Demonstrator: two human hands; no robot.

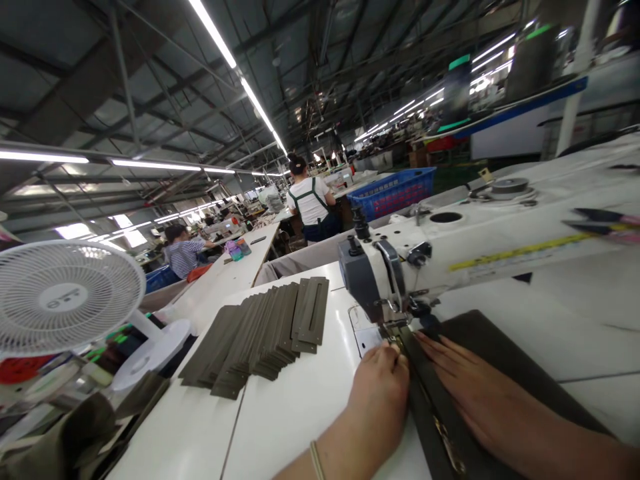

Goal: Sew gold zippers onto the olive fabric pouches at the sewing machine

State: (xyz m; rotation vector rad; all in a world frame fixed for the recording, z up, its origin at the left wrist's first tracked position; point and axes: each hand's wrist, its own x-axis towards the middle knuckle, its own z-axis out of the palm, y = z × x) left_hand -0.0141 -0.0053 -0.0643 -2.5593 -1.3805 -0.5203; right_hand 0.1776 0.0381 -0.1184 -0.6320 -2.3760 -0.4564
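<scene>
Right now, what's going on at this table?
Someone is working at a sewing machine. Their left hand is curled beside a dark zipper strip, close under the machine's head. Their right hand lies flat on dark material. A row of overlapping olive pieces lies to the left.

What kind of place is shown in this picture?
Most likely a sewing factory: a sewing machine stands in front, many matching flat pieces lie beside it, and another person in a white top is further back.
</scene>
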